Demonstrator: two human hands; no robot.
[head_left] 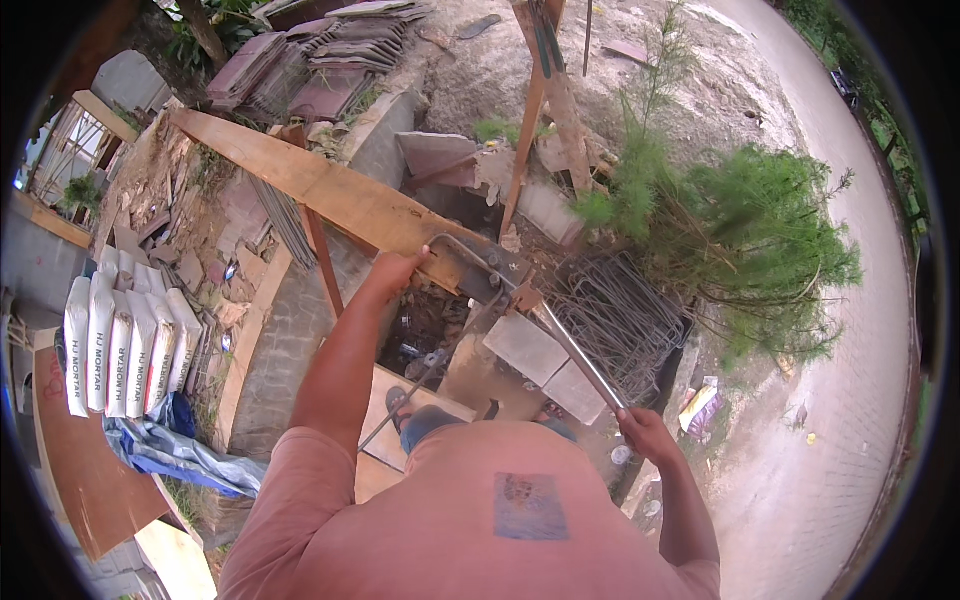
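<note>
A long wooden plank [345, 192] stretches from the upper left toward the middle. Dark metal fittings [480, 285] sit at its near end. My left hand [400, 270] is closed at the plank's near edge, around the end of a thin bent steel rod [460, 244]. That rod curves over the plank toward the fittings. My right hand [645, 433] grips the lower end of a silver metal pipe [580, 362]. The pipe slants up and left to a rusty metal piece [526, 296] beside the fittings.
Bent steel rebar frames [615, 325] are heaped to the right, beside a green feathery shrub [740, 220]. White mortar bags [130, 335] are stacked at left. Wooden props [525, 150] stand ahead. A debris-filled pit [425, 325] lies below the plank. Roof tiles [340, 60] are piled far left.
</note>
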